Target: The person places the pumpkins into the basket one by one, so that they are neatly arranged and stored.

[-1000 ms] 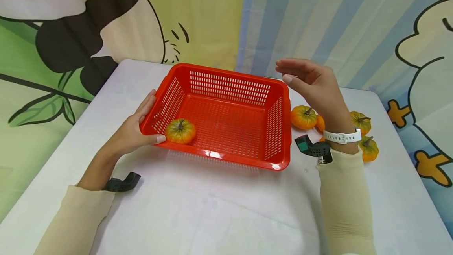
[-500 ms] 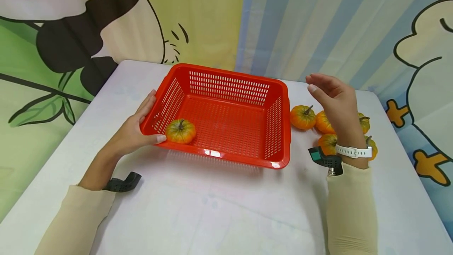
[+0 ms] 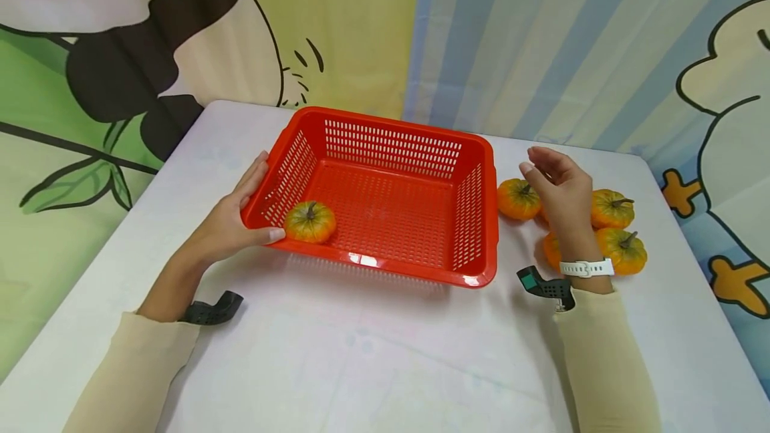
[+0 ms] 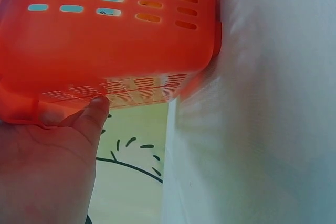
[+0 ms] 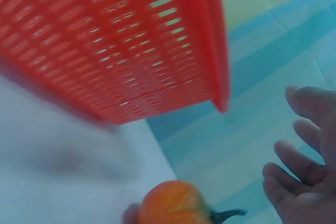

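Note:
A red plastic basket (image 3: 385,212) with slotted walls stands on the white table. One small orange-and-green pumpkin (image 3: 309,222) lies inside its front left corner. My left hand (image 3: 231,222) holds that corner, thumb at the front rim and fingers along the left outer wall. To the right of the basket, my right hand (image 3: 565,196) hovers over several small pumpkins, holding nothing, its fingers loosely bent. In the right wrist view the fingers (image 5: 299,174) are apart from the nearest pumpkin (image 5: 176,205). The hand and wrist partly cover some pumpkins in the head view.
The white table (image 3: 361,359) reaches back to a cartoon-printed curtain (image 3: 481,39). Near the basket's right wall sits one pumpkin (image 3: 517,199); another pumpkin (image 3: 622,251) lies further right. Each wrist carries a black camera mount, and the right one also has a white band (image 3: 586,268).
My right hand has moved right and down from beside the basket's back right corner to over the pumpkins. The left hand, basket and pumpkin inside it stay as they were.

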`<state>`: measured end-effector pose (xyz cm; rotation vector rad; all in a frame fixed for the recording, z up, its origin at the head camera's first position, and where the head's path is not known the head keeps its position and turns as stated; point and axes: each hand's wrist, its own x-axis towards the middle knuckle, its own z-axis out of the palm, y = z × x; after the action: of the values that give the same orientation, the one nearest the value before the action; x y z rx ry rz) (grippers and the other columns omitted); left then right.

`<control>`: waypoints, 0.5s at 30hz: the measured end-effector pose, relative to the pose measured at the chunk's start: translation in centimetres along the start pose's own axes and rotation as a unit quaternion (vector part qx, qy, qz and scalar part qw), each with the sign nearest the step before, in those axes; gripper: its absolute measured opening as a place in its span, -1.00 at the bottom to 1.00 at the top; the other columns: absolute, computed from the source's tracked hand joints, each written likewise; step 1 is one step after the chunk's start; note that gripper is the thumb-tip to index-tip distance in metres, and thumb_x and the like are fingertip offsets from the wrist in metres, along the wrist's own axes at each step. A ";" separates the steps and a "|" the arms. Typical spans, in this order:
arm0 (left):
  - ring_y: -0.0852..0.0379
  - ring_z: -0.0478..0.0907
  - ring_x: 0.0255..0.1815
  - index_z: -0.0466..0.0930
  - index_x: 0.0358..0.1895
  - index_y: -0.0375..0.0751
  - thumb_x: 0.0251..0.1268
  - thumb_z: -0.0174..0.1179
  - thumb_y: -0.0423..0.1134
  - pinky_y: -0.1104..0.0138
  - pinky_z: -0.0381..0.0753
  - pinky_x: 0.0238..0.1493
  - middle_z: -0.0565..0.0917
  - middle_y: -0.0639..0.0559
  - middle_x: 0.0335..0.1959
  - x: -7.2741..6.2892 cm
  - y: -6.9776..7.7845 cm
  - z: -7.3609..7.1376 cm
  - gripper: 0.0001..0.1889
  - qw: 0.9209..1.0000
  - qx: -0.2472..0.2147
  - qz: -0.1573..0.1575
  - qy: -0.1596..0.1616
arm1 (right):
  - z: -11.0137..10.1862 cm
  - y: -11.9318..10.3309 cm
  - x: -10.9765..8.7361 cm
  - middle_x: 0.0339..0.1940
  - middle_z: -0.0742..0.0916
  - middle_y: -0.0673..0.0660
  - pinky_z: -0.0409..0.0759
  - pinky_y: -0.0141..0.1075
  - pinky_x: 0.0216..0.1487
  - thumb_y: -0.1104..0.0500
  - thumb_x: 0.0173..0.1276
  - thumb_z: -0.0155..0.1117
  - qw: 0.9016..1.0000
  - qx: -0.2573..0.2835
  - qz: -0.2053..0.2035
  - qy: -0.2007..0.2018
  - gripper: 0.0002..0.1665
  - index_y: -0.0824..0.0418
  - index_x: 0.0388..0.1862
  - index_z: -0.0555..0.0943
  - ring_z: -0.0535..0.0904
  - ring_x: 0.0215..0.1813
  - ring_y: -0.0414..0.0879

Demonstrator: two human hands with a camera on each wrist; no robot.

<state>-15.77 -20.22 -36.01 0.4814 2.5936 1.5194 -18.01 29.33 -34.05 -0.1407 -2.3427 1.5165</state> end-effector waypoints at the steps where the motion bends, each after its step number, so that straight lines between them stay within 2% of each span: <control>1: 0.22 -0.13 0.53 -0.18 0.58 0.10 0.01 0.44 -0.26 0.31 0.46 0.11 -0.16 0.37 0.56 0.0 0.0 0.0 0.12 1.000 -0.001 0.000 0.000 | 0.0 0.3 -0.1 0.19 0.63 0.09 0.53 -0.40 0.13 -0.02 0.33 0.33 1.000 0.000 0.004 0.008 -0.45 0.15 0.25 0.56 0.55 0.18 -0.10; 5: 0.26 -0.14 0.53 -0.17 0.58 0.11 0.01 0.43 -0.27 0.42 0.43 0.11 -0.16 0.35 0.56 0.0 0.0 0.0 0.12 1.000 -0.001 0.001 0.001 | 0.4 1.4 -0.6 0.19 0.61 0.08 0.49 -0.36 0.20 -0.05 0.31 0.35 0.998 0.022 0.037 0.041 -0.44 0.13 0.23 0.57 0.48 0.23 -0.08; 8: 0.24 -0.14 0.53 -0.18 0.58 0.11 0.02 0.43 -0.29 0.46 0.42 0.11 -0.16 0.36 0.56 -0.1 0.0 0.0 0.12 1.000 -0.007 0.000 0.000 | 0.9 2.0 -0.8 0.24 0.56 0.09 0.43 -0.35 0.26 -0.06 0.27 0.39 0.994 0.060 0.067 0.057 -0.42 0.10 0.24 0.55 0.41 0.27 -0.04; 13: 0.22 -0.13 0.53 -0.19 0.57 0.17 0.02 0.43 -0.29 0.41 0.45 0.10 -0.16 0.40 0.55 0.0 0.0 0.1 0.13 1.000 -0.010 -0.003 0.001 | 1.6 2.8 -1.0 0.33 0.46 0.12 0.33 -0.33 0.34 -0.01 0.23 0.44 0.989 0.094 0.095 0.056 -0.31 0.09 0.32 0.47 0.32 0.37 0.00; 15: 0.23 -0.13 0.53 -0.19 0.57 0.18 0.02 0.43 -0.28 0.37 0.46 0.10 -0.16 0.40 0.55 0.0 0.0 0.1 0.13 1.000 -0.006 -0.004 0.002 | 1.6 3.0 -1.1 0.38 0.43 0.09 0.29 -0.32 0.37 -0.02 0.25 0.42 0.992 0.074 0.092 0.053 -0.29 0.07 0.35 0.44 0.29 0.40 -0.02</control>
<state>-15.78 -20.11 -36.07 0.4659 2.5846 1.5325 -17.87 28.91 -37.58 -0.4002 -2.1763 1.7168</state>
